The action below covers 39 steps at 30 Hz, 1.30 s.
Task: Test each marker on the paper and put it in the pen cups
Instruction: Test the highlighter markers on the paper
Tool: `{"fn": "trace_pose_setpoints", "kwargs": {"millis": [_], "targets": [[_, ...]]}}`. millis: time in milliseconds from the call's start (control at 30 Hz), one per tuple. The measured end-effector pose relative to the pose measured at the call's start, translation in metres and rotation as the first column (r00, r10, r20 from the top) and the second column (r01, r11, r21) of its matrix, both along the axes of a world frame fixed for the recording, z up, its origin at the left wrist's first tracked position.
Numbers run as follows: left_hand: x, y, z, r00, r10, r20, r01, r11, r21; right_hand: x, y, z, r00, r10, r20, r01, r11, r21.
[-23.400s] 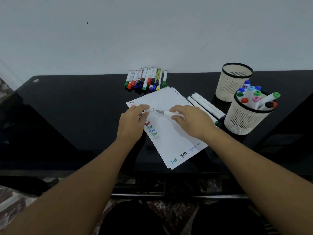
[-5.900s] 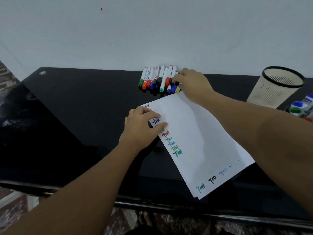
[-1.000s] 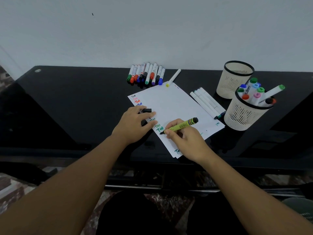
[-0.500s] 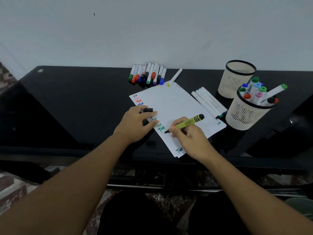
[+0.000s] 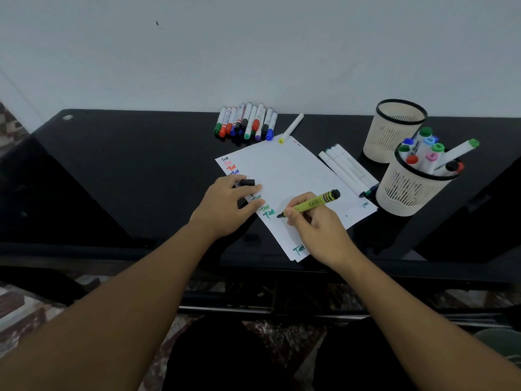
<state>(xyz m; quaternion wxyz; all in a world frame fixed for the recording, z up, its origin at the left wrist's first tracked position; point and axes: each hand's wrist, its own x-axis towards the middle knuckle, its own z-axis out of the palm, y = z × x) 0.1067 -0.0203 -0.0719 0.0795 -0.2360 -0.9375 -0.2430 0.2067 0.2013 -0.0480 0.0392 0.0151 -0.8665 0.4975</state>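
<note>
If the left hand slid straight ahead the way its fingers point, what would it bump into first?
Probably nothing but paper. The left hand lies on the sheet's left edge holding a black cap, fingers pointing right. Straight on is bare sheet, then likely the white pens beside it; the exact line is hard to judge.

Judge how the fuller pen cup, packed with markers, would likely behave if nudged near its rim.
The fuller pen cup looks like thin slotted plastic, so probably light itself. Its markers stick well above the rim, one leaning outward, so it is probably top-heavy and may tip. On the glossy black table it might slide instead.
</note>
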Motion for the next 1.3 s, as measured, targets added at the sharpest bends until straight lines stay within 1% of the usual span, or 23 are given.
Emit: {"fn": "trace_pose_setpoints", "kwargs": {"millis": [267, 400, 567, 733, 833, 900, 933, 1000, 1100, 1133, 1200, 1300], "targets": [[0.0, 0.0, 0.0, 1.0, 0.004, 0.005, -0.004, 1.0, -0.005, 0.0, 0.0, -0.001, 1.0, 0.016, -0.007, -0.015, 0.999, 0.038], [-0.001, -0.001, 0.001, 1.0, 0.005, -0.001, -0.005, 1.0, -0.006, -0.001, -0.001, -0.001, 1.0, 0.016, -0.001, -0.016, 1.0, 0.014], [0.0, 0.0, 0.0, 1.0, 0.006, 0.005, -0.006, 1.0, -0.021, -0.001, -0.002, -0.002, 1.0, 0.02, -0.013, -0.019, 0.998, 0.067], [0.001, 0.0, 0.001, 1.0, 0.008, -0.001, -0.008, 1.0, -0.019, 0.001, 0.0, 0.0, 1.0, -0.004, -0.007, 0.004, 1.0, -0.011], [0.001, 0.0, 0.002, 1.0, 0.006, -0.017, -0.006, 1.0, -0.018, 0.0, -0.001, 0.0, 1.0, 0.028, 0.001, -0.028, 0.999, 0.034], [0.001, 0.0, 0.003, 1.0, 0.004, -0.016, -0.004, 1.0, -0.025, -0.001, -0.001, -0.001, 1.0, 0.018, -0.013, -0.017, 0.999, 0.047], [0.001, 0.0, 0.003, 1.0, 0.002, -0.013, -0.003, 1.0, -0.025, -0.001, -0.001, -0.001, 1.0, 0.002, -0.024, -0.001, 0.999, 0.036], [0.002, 0.0, 0.003, 1.0, -0.004, -0.024, 0.004, 1.0, 0.0, 0.001, -0.001, 0.001, 0.999, -0.023, -0.038, 0.022, 0.999, -0.034], [0.003, -0.001, 0.001, 0.996, -0.03, -0.081, 0.034, 0.998, 0.043, 0.003, -0.001, 0.005, 1.0, -0.026, -0.014, 0.022, 0.971, -0.237], [0.004, -0.002, 0.001, 0.995, -0.038, -0.094, 0.043, 0.998, 0.047, 0.003, -0.001, 0.006, 1.0, -0.026, -0.006, 0.024, 0.96, -0.278], [0.007, -0.002, 0.002, 0.993, -0.046, -0.111, 0.05, 0.998, 0.035, 0.003, 0.0, 0.005, 0.999, -0.033, 0.0, 0.031, 0.956, -0.293], [0.011, 0.0, 0.006, 0.995, -0.026, -0.094, 0.031, 0.998, 0.055, 0.0, 0.004, -0.001, 1.0, 0.018, 0.013, -0.015, 0.976, -0.217]]}}
